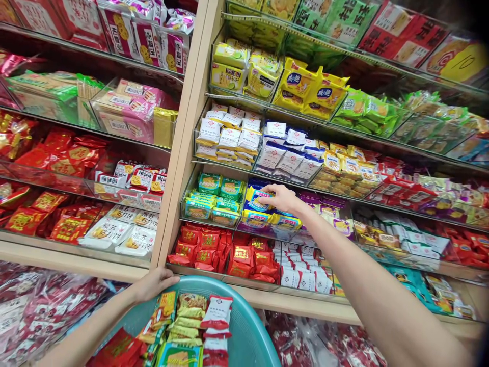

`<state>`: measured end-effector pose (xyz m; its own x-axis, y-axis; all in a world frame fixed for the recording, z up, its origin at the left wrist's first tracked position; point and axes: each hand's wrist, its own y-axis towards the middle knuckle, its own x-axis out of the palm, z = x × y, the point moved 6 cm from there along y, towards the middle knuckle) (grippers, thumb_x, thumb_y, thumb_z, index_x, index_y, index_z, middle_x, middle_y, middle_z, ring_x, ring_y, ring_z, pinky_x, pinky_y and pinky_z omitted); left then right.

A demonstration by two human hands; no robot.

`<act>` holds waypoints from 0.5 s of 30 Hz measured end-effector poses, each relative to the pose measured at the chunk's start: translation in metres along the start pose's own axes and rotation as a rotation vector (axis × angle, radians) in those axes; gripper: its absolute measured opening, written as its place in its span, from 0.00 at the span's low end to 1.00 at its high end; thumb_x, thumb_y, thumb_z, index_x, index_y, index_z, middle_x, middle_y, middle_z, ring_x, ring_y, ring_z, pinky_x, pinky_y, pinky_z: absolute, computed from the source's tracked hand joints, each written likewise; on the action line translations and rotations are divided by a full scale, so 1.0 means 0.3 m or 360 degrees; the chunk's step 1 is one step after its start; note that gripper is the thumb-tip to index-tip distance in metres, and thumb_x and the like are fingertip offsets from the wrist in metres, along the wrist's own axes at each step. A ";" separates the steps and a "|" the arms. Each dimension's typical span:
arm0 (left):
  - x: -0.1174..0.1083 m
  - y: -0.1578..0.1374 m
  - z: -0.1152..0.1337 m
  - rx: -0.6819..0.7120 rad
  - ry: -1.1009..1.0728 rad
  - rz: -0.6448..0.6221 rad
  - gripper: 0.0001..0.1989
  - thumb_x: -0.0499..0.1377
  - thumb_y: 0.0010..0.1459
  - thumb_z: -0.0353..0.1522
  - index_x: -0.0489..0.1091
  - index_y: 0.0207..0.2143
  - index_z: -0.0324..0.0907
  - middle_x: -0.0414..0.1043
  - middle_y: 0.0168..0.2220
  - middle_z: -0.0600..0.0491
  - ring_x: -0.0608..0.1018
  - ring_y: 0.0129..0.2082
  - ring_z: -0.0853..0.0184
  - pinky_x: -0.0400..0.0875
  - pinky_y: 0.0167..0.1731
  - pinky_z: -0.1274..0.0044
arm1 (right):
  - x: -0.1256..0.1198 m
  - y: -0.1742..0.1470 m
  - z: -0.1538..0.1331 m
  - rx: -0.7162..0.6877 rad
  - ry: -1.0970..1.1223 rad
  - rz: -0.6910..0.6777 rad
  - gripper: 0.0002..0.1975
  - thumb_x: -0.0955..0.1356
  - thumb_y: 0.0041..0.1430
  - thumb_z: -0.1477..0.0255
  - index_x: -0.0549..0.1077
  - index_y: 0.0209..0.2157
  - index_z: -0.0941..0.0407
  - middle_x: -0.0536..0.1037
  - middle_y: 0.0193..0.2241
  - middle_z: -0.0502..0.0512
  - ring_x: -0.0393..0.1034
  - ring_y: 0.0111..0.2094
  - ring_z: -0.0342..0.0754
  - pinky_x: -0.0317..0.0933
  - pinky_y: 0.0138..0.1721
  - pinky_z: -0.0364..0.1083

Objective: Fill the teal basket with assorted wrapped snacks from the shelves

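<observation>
My right hand [283, 199] reaches into a clear shelf bin. Its bent fingers are closed at the edge of a blue-and-yellow snack packet [256, 198]; the fingertips are partly hidden. More packets of the same kind lie beneath and beside it. At the lower left, my left hand [157, 283] lies over the rim of a teal plastic basin [250, 318], against the wooden shelf edge, with its fingers closed on the rim. Inside the basin are red packets [119, 349], yellow-green packets [187, 321], red-and-white packets [217, 312] and a green-and-yellow packet [179, 355].
Slanted shelves with clear bins of wrapped snacks rise in front of me, split by a wooden upright [187, 127]. Green packets [220, 187] fill the bin to the left of my right hand; red packets [242, 260] sit below. Plastic-wrapped goods [324, 341] lie under the shelves.
</observation>
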<state>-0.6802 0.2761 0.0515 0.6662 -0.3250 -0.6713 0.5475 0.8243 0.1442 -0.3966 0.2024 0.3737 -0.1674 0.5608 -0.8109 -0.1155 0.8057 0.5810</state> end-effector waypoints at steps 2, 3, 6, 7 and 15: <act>0.000 -0.001 0.004 0.0005 -0.0005 0.0002 0.26 0.47 0.49 0.56 0.54 0.19 0.43 0.48 0.22 0.57 0.55 0.24 0.69 0.48 0.23 0.77 | -0.005 -0.005 -0.005 0.0013 0.0020 -0.0006 0.14 0.70 0.50 0.62 0.76 0.38 0.54 0.78 0.39 0.52 0.68 0.43 0.54 0.55 0.45 0.55; -0.001 -0.001 0.003 0.0007 -0.0005 0.0002 0.26 0.47 0.49 0.56 0.54 0.19 0.43 0.48 0.22 0.57 0.56 0.24 0.69 0.48 0.23 0.77 | -0.008 -0.007 -0.007 0.0010 0.0042 -0.0005 0.14 0.71 0.50 0.63 0.76 0.37 0.55 0.78 0.38 0.52 0.69 0.41 0.53 0.55 0.45 0.54; -0.003 0.000 -0.004 0.0016 0.0015 0.0015 0.26 0.47 0.50 0.55 0.54 0.19 0.43 0.48 0.22 0.57 0.55 0.24 0.69 0.48 0.24 0.77 | -0.018 -0.010 -0.010 -0.0036 0.0171 0.0023 0.13 0.71 0.49 0.65 0.75 0.36 0.56 0.79 0.34 0.51 0.70 0.37 0.49 0.57 0.43 0.51; -0.005 0.000 -0.007 0.0021 0.0029 0.0023 0.25 0.47 0.51 0.55 0.54 0.19 0.43 0.48 0.22 0.57 0.55 0.24 0.69 0.48 0.24 0.77 | -0.022 -0.010 -0.009 -0.0061 0.0230 0.0043 0.13 0.71 0.48 0.65 0.75 0.36 0.57 0.79 0.33 0.51 0.70 0.36 0.49 0.58 0.42 0.50; -0.005 -0.002 -0.012 0.0027 0.0078 0.0002 0.25 0.46 0.52 0.54 0.57 0.21 0.41 0.52 0.23 0.56 0.59 0.25 0.68 0.52 0.26 0.76 | -0.106 -0.040 -0.020 -0.0239 0.0587 0.0283 0.17 0.71 0.44 0.61 0.74 0.33 0.58 0.77 0.31 0.52 0.68 0.34 0.48 0.61 0.38 0.48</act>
<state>-0.6833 0.2780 0.0499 0.6416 -0.3007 -0.7057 0.5556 0.8164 0.1572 -0.3957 0.1737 0.3930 -0.5329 0.5604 -0.6340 -0.1901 0.6508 0.7351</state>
